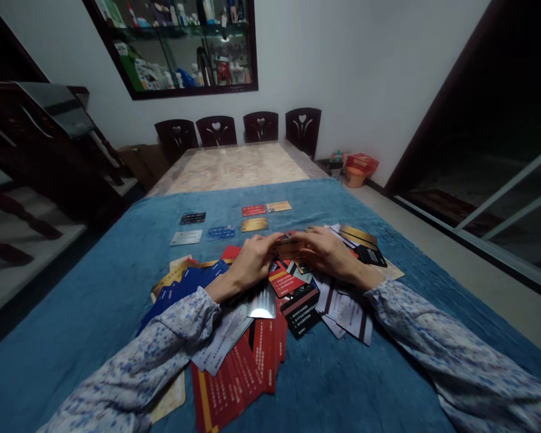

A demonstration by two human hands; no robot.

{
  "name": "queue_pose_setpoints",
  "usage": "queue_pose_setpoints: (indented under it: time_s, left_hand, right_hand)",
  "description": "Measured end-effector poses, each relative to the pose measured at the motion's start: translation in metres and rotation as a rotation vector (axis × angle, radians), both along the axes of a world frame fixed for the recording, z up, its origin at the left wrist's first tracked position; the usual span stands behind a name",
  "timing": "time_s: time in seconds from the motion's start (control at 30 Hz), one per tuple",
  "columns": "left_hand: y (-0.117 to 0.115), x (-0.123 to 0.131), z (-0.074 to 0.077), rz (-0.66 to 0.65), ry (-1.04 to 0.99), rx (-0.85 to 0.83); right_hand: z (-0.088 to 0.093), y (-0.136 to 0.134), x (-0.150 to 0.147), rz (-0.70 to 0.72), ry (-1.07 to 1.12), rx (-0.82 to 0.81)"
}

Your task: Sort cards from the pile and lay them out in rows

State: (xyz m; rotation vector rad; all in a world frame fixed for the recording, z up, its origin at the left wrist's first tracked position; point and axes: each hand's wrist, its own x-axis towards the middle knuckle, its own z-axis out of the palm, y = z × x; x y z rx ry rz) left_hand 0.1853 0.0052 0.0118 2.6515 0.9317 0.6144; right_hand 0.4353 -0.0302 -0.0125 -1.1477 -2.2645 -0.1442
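Observation:
Both hands meet over a spread heap of plastic cards. My left hand (251,260) and my right hand (327,251) are closed around a small stack of cards (287,245), one at each end; the fingers partly hide it. Below them lie a red card (288,281), a black striped card (300,310) and a silver card (262,302). Fanned red cards (238,376) reach toward me, and blue cards (184,291) lie left of my left hand. White striped cards (349,310) lie under my right wrist.
Beyond the hands lie single cards: a black one (193,218), a white one (186,237), a blue one (220,233), a red one (253,210) and a gold one (255,225). A blue cloth (112,288) covers the near table. Several dark chairs (216,131) stand at the far end.

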Motion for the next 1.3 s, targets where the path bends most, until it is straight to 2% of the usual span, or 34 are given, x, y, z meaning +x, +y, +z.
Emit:
queue_pose_setpoints:
  time_s: [0.33,0.7,0.87,1.13,1.3]
  left_hand:
    - [0.0,0.001,-0.002,0.019,0.065,0.018]
    - [0.0,0.003,-0.004,0.07,-0.028,0.028]
    - [-0.001,0.004,0.0,0.079,-0.04,0.028]
    - [0.003,0.003,0.0,0.087,-0.006,0.083]
    - [0.005,0.002,0.009,0.074,0.085,0.119]
  right_hand:
    - [-0.004,0.003,-0.002,0.01,-0.074,0.013]
    - [-0.001,0.006,-0.001,-0.008,-0.078,0.079]
    - [0.005,0.007,0.0,-0.016,-0.101,0.125]
    - [0.01,0.008,-0.003,-0.065,-0.162,0.113]
    - [0.015,0.009,-0.003,-0.088,-0.197,0.089]
